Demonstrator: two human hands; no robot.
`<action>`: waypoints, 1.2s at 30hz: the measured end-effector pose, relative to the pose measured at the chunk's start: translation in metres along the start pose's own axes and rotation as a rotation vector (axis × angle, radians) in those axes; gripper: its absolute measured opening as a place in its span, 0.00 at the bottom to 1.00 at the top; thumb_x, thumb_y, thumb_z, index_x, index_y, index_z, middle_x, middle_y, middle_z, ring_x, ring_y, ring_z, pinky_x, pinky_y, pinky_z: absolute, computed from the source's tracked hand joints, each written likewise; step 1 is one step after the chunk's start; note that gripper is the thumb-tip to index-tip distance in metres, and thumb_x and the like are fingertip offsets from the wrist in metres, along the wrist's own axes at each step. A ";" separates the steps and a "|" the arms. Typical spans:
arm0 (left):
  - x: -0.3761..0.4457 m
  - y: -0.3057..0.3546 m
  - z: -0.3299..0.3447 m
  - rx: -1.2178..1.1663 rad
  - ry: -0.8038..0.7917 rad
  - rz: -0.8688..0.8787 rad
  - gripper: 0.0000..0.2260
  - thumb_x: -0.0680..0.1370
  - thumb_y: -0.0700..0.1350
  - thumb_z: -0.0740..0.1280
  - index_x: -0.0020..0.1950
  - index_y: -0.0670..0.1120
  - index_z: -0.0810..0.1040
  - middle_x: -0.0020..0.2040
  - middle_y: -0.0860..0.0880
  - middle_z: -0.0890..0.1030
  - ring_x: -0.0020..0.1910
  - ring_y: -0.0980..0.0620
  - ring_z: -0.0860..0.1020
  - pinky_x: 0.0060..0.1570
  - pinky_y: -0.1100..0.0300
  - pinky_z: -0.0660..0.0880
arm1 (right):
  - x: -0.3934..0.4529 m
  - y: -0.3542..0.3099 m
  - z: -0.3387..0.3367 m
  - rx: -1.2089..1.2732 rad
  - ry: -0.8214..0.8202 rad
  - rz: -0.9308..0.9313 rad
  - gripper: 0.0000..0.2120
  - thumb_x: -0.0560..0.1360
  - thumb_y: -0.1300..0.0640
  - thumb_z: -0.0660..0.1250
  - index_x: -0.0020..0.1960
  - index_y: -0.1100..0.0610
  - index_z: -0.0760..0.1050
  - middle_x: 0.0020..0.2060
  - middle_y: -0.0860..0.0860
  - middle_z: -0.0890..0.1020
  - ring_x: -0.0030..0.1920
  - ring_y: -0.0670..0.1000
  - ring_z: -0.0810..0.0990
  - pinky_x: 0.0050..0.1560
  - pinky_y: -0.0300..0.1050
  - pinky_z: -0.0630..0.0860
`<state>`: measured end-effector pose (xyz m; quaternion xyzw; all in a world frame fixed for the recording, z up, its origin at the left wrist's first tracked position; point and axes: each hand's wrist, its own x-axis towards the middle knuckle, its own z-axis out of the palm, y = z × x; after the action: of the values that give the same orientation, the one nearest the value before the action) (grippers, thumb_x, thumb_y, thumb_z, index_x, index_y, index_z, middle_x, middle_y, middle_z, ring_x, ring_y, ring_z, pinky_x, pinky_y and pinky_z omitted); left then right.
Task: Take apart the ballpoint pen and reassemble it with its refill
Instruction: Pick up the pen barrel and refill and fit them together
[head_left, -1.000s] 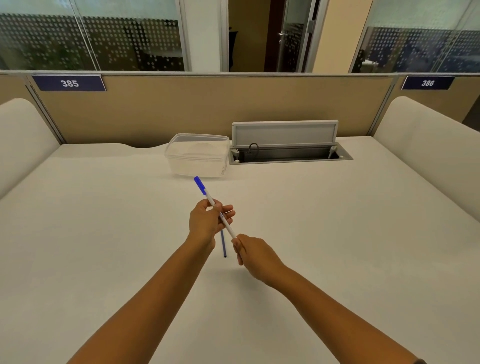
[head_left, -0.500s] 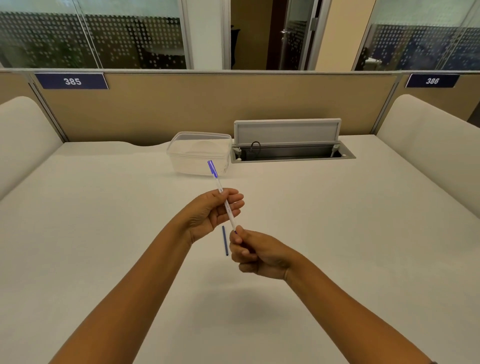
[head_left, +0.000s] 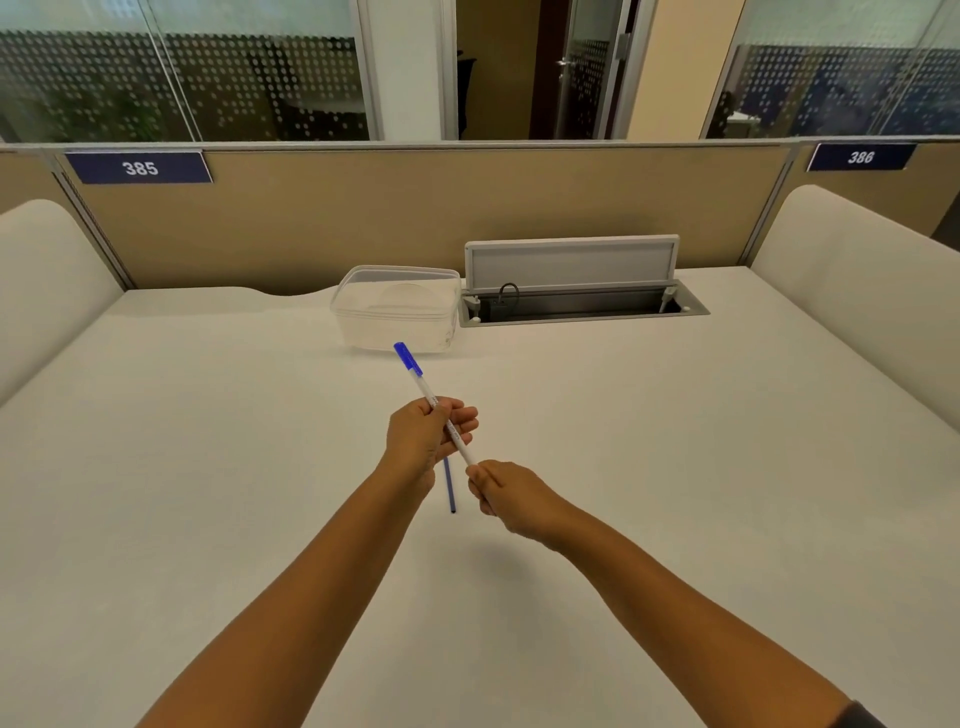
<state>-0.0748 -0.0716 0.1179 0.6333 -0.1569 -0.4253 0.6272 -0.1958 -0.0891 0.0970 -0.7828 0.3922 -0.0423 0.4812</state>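
A white ballpoint pen with a blue cap at its far end is held above the desk, slanting away to the upper left. My left hand grips the pen's barrel around its middle. My right hand pinches the near end of the pen between thumb and fingers. Under the hands, a thin blue refill lies on the white desk; its far part is hidden behind my left hand.
A clear plastic box stands behind the hands toward the back. To its right is an open cable hatch with its grey lid raised. Padded white dividers rise at both sides, and a tan partition closes the back.
Both hands have lowered with the pen since half a second ago. The pen now tilts more to the left, its blue cap lower. The refill on the desk has not moved.
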 end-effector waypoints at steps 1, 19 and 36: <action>0.000 -0.001 0.001 -0.026 0.027 -0.004 0.08 0.80 0.41 0.58 0.50 0.38 0.75 0.48 0.41 0.80 0.44 0.46 0.80 0.46 0.55 0.77 | 0.001 0.000 0.001 -0.040 0.030 -0.018 0.15 0.81 0.51 0.49 0.41 0.54 0.68 0.35 0.50 0.72 0.32 0.45 0.66 0.38 0.38 0.67; -0.043 -0.018 -0.009 1.378 0.117 1.193 0.12 0.71 0.49 0.71 0.49 0.44 0.77 0.41 0.47 0.81 0.36 0.50 0.77 0.34 0.58 0.74 | 0.007 -0.001 -0.039 0.276 0.484 -0.021 0.19 0.78 0.51 0.53 0.29 0.54 0.66 0.25 0.50 0.71 0.27 0.48 0.66 0.31 0.43 0.65; -0.048 -0.005 0.020 0.995 -0.282 0.626 0.15 0.81 0.52 0.49 0.37 0.49 0.64 0.28 0.53 0.67 0.27 0.55 0.65 0.28 0.62 0.62 | 0.010 -0.010 -0.047 0.499 0.702 -0.113 0.23 0.78 0.51 0.57 0.26 0.55 0.65 0.22 0.49 0.66 0.23 0.44 0.64 0.27 0.36 0.62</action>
<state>-0.1197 -0.0490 0.1331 0.7119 -0.5975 -0.1758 0.3245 -0.2039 -0.1275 0.1265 -0.6007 0.4665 -0.4257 0.4902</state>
